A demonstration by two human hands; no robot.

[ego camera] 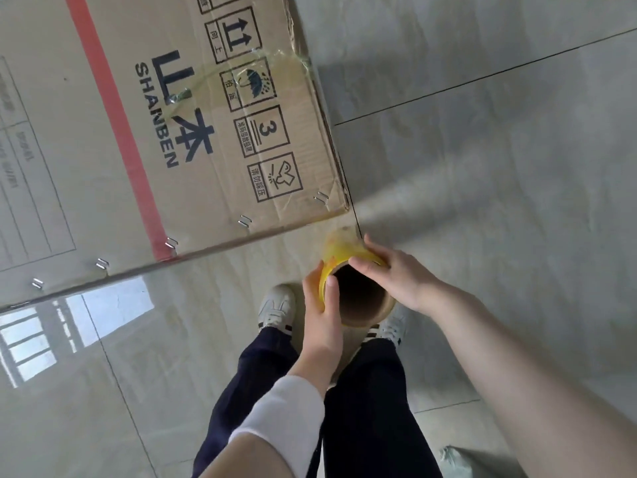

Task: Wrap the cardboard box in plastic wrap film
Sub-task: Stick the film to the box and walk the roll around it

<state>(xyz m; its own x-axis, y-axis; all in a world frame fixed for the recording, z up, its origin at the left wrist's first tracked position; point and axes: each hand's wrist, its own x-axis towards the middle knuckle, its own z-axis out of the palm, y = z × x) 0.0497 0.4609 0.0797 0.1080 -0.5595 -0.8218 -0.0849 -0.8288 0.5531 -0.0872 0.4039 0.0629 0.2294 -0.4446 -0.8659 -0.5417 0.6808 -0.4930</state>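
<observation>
Both hands grip the roll of plastic wrap film upright in the near middle. The left hand is curled round its left rim and the right hand clasps its right rim. The cardboard box stands on the tiled floor at far left, its corner just beside the roll. White shoes show below the roll.
</observation>
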